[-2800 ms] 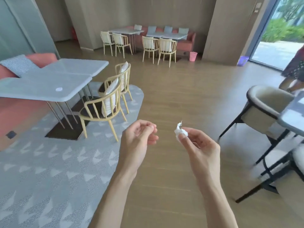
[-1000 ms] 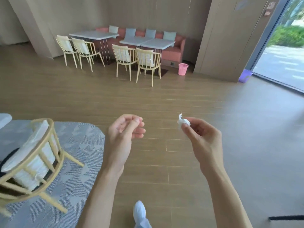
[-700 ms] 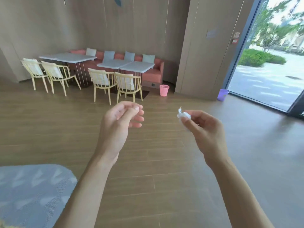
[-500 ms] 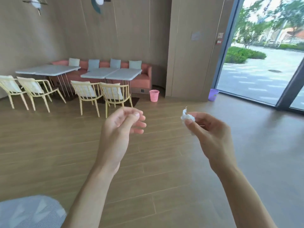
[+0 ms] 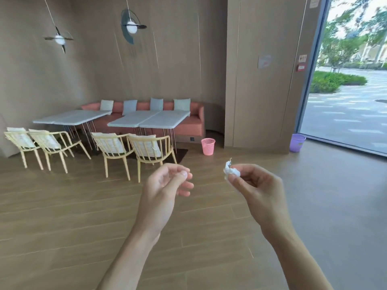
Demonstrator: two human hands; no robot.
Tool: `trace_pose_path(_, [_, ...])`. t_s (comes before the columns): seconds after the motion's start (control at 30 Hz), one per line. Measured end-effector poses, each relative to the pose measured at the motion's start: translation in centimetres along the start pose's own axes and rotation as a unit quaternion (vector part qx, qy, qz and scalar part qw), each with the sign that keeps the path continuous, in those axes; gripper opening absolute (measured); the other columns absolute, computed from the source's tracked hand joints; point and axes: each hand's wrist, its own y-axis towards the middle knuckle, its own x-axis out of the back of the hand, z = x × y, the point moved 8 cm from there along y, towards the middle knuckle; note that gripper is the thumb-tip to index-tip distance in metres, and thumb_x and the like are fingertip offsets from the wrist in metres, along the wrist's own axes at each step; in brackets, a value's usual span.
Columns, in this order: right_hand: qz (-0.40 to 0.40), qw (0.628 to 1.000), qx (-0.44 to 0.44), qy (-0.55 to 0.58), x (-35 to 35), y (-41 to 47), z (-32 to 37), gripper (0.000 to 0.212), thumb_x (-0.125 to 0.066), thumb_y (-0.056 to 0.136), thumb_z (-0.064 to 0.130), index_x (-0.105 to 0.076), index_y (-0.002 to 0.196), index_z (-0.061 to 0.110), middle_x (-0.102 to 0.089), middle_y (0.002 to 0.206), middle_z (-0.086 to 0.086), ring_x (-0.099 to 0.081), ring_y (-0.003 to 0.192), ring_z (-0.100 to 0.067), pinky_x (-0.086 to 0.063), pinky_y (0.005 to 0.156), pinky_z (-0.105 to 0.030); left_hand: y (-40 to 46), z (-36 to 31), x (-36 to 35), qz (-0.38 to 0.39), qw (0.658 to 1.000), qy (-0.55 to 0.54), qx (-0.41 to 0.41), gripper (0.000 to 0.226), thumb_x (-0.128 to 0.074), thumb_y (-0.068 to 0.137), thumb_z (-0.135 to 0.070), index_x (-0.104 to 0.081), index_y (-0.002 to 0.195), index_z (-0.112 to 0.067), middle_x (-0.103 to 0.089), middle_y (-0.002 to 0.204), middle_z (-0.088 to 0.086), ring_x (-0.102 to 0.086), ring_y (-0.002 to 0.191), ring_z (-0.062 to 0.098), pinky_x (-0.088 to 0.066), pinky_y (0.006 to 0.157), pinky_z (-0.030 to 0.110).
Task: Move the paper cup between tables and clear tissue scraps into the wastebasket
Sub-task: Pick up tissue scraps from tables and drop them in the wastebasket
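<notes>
Above wood floor: right hand [image 5: 258, 191] fingers pinching tissue scrap [image 5: 231, 171]; left hand [image 5: 165, 189] fingers loosely curled, empty.

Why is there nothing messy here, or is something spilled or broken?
Nothing stands out. The chairs stand upright at the tables, both baskets are upright, and the only scrap is the tissue pinched in the right hand.

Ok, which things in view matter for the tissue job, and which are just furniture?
Job:
right hand
tissue scrap, pinched in it
pink wastebasket
purple wastebasket

Just there:
left hand, holding nothing visible
chairs
tables
sofa
</notes>
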Motion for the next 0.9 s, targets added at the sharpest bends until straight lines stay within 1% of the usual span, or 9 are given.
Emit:
trace_pose_path(0.13, [0.015, 1.000, 0.016, -0.012, -1.1, 10.1, -2.8, 0.012, -0.081, 0.088, 0.012, -0.080, 0.087, 0.024, -0.078, 0.082, 0.006, -0.070, 0.072, -0.005, -0.053, 0.066, -0.014, 9.4, 2.1, -3.0, -0.019, 1.000, -0.015, 0.004, 0.025, -0.061, 0.084, -0.028, -0.073, 0.095, -0.009, -0.076, 0.094, 0.006, -0.075, 0.085, 0.025, -0.062, 0.080, 0.044])
trace_pose_path(0.27, [0.025, 0.999, 0.023, -0.018, -2.8, 18.3, -7.4, 0.018, -0.079, 0.090, 0.015, -0.080, 0.087, 0.033, -0.078, 0.080, 0.010, -0.068, 0.068, 0.001, -0.049, 0.063, -0.010, 17.5, 6.5, -4.6, -0.035, 0.999, -0.029, 0.016, 0.025, -0.061, 0.084, -0.029, -0.073, 0.094, -0.009, -0.076, 0.095, 0.006, -0.075, 0.085, 0.024, -0.062, 0.079, 0.040])
trace_pose_path(0.33, [0.028, 0.999, 0.016, -0.031, -4.1, 22.6, -10.8, 0.016, -0.078, 0.091, 0.015, -0.081, 0.087, 0.031, -0.078, 0.080, 0.011, -0.068, 0.068, 0.002, -0.049, 0.064, -0.010, 22.1, 9.7, -4.9, -0.044, 0.998, -0.031, 0.025, 0.022, -0.063, 0.087, -0.027, -0.073, 0.094, -0.009, -0.076, 0.095, 0.006, -0.075, 0.086, 0.025, -0.063, 0.079, 0.040])
trace_pose_path(0.4, [0.024, 0.999, 0.009, -0.044, -5.4, 26.9, -14.4, 0.013, -0.078, 0.092, 0.016, -0.081, 0.088, 0.028, -0.078, 0.080, 0.010, -0.068, 0.069, 0.002, -0.050, 0.064, -0.011, 27.0, 13.4, -5.1, -0.048, 0.998, -0.034, 0.033, 0.012, -0.064, 0.097, -0.016, -0.073, 0.095, -0.008, -0.076, 0.095, 0.007, -0.075, 0.087, 0.026, -0.063, 0.079, 0.042])
trace_pose_path(0.47, [0.015, 0.999, 0.001, -0.052, -6.9, 31.6, -18.1, 0.011, -0.079, 0.091, 0.016, -0.081, 0.088, 0.026, -0.078, 0.080, 0.008, -0.069, 0.069, 0.000, -0.051, 0.064, -0.013, 32.7, 17.0, -5.3, -0.055, 0.997, -0.041, 0.041, 0.015, -0.059, 0.101, -0.008, -0.072, 0.096, -0.006, -0.076, 0.095, 0.008, -0.075, 0.086, 0.027, -0.063, 0.079, 0.041])
trace_pose_path(0.63, [-0.030, 0.997, -0.034, -0.065, -9.8, 44.0, -25.7, 0.005, -0.080, 0.090, 0.021, -0.082, 0.087, 0.024, -0.078, 0.080, 0.007, -0.065, 0.067, -0.004, -0.053, 0.062, -0.016, 48.3, 22.6, -6.7, -0.056, 0.995, -0.069, 0.050, 0.018, -0.057, 0.102, -0.006, -0.072, 0.093, -0.004, -0.076, 0.090, 0.008, -0.074, 0.081, 0.024, -0.063, 0.074, 0.036])
trace_pose_path(0.7, [-0.043, 0.996, -0.043, -0.071, -10.6, 49.2, -28.0, 0.005, -0.080, 0.091, 0.020, -0.081, 0.088, 0.024, -0.077, 0.079, 0.007, -0.062, 0.065, -0.005, -0.052, 0.061, -0.016, 54.2, 24.0, -8.1, -0.036, 0.995, -0.076, 0.049, 0.019, -0.056, 0.102, -0.005, -0.072, 0.091, -0.005, -0.075, 0.088, 0.007, -0.074, 0.079, 0.023, -0.062, 0.075, 0.038])
trace_pose_path(0.77, [-0.047, 0.995, -0.045, -0.077, -11.1, 52.6, -29.3, 0.006, -0.080, 0.091, 0.018, -0.081, 0.088, 0.024, -0.076, 0.078, 0.007, -0.060, 0.064, -0.005, -0.050, 0.062, -0.015, 58.0, 24.9, -9.2, -0.022, 0.996, -0.075, 0.053, 0.020, -0.056, 0.102, -0.005, -0.071, 0.090, -0.006, -0.075, 0.087, 0.005, -0.074, 0.078, 0.022, -0.062, 0.076, 0.040])
trace_pose_path(0.9, [-0.073, 0.992, -0.075, -0.065, -11.4, 60.4, -34.4, 0.010, -0.080, 0.090, 0.017, -0.081, 0.088, 0.027, -0.075, 0.077, 0.008, -0.061, 0.065, -0.005, -0.050, 0.064, -0.015, 66.4, 29.2, -11.8, -0.005, 0.995, -0.062, 0.077, 0.019, -0.056, 0.102, -0.006, -0.072, 0.090, -0.006, -0.075, 0.089, 0.008, -0.074, 0.078, 0.023, -0.062, 0.079, 0.045])
